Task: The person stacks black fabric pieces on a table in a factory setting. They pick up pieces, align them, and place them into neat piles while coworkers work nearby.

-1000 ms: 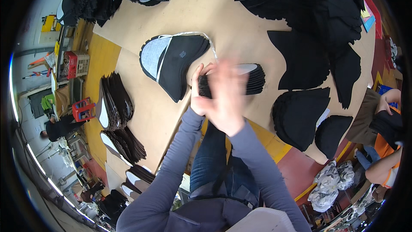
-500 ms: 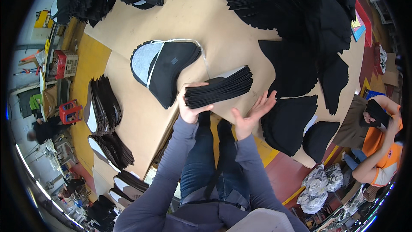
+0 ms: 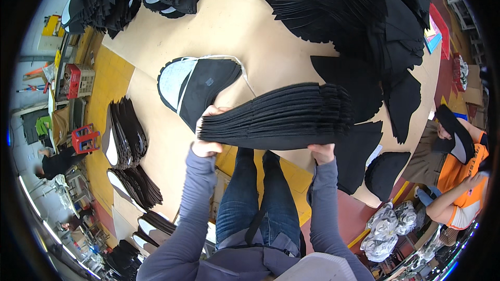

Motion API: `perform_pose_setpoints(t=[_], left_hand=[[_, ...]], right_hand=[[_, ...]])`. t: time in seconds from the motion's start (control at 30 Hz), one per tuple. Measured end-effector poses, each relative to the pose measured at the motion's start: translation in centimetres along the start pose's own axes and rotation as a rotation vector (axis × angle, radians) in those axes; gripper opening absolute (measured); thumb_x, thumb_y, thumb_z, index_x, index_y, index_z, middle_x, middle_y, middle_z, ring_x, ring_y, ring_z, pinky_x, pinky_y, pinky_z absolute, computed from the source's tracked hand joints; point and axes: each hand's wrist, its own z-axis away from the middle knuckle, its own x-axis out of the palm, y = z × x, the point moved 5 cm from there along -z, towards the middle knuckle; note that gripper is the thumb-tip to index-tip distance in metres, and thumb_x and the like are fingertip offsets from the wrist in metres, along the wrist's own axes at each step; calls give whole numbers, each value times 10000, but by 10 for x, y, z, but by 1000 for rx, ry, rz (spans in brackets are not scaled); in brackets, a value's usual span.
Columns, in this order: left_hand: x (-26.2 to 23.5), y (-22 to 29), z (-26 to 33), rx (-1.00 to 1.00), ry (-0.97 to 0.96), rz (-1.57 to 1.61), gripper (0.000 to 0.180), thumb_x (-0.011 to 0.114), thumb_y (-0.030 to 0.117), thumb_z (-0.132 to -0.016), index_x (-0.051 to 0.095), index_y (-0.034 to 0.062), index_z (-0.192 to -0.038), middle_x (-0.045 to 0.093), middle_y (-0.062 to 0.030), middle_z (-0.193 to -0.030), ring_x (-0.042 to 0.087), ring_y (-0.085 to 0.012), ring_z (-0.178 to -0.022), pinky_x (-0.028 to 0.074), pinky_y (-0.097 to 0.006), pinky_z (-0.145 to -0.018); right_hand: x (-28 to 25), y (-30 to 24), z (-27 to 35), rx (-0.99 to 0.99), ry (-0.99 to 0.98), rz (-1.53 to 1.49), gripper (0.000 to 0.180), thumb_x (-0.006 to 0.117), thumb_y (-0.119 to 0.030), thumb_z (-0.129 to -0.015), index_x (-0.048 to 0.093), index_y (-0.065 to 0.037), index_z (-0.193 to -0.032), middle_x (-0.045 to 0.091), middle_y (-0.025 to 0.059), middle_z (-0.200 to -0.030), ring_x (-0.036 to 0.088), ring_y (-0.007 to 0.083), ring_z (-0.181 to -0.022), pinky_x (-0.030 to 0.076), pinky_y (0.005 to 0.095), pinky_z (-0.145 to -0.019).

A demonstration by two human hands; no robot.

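Note:
Between my hands I hold a thick stack of black fabric pieces (image 3: 271, 117), its layered edges turned up toward me. My left hand (image 3: 208, 138) grips the narrower left end, thumb below and fingers behind. My right hand (image 3: 322, 152) holds the lower edge near the wider right end, most of its fingers hidden behind the stack. Just beyond the left end lies a bundle of black and light grey curved pieces (image 3: 200, 83), tied with a white strip. Flat black panels (image 3: 359, 151) lie to the right of my right hand.
A tall heap of black cut pieces (image 3: 338, 10) covers the far right of the table (image 3: 239, 21). Brown-black stacks (image 3: 127, 132) line the left side, and more black stacks (image 3: 120, 0) stand far left. At right, a co-worker in orange (image 3: 458, 171) holds a dark piece.
The stack has swung up edge-on and now spans both hands. My right hand, open and apart before, has closed on its right end. My left hand has shifted left.

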Motion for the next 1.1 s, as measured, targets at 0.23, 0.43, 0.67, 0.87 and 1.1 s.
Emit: perform_pose_setpoints(t=[0.23, 0.43, 0.67, 0.87, 1.1], left_hand=[[-14, 10, -33, 69, -461, -1517, 774, 865, 175, -603, 509, 31, -1275, 596, -148, -1221, 547, -285, -1193, 249, -483, -1129], [-63, -101, -27, -36, -266, -876, 1217, 921, 122, -442, 249, 82, -1456, 367, -141, -1470, 328, -331, -1375, 125, -438, -1176], [-30, -81, -31, 102, -251, -1168, 1234, 898, 145, -483, 183, 56, -1484, 403, -181, -1410, 329, -337, -1337, 121, -454, -1161], [-30, -85, -27, 213, -172, -1113, 803, 902, 134, -508, 495, 33, -1192, 562, -140, -1133, 538, -319, -1053, 420, -422, -946], [-22, -46, -10, 364, -145, -958, 652, 821, 62, -610, 475, 36, -1162, 574, -151, -1142, 512, -332, -1142, 411, -418, -981]], right_hand=[[27, -42, -18, -61, -31, 377, 659, 825, -82, -594, 524, -2, -1174, 569, 139, -1151, 573, 275, -1061, 453, 381, -946], [28, -2, -38, -131, -177, 955, 1141, 931, -263, -515, 241, -92, -1407, 379, 191, -1373, 385, 298, -1301, 338, 402, -1064], [18, 20, -1, -152, -199, 861, 1183, 936, -225, -521, 205, -77, -1439, 441, 199, -1348, 495, 298, -1213, 354, 398, -1066], [7, 27, -4, -187, 232, 855, 863, 876, -92, -562, 417, -52, -1292, 627, 115, -1043, 619, 218, -958, 481, 332, -902], [55, -15, -3, -357, 155, 1019, 537, 793, -192, -639, 565, -39, -1100, 624, 140, -1023, 578, 337, -973, 438, 413, -888]])
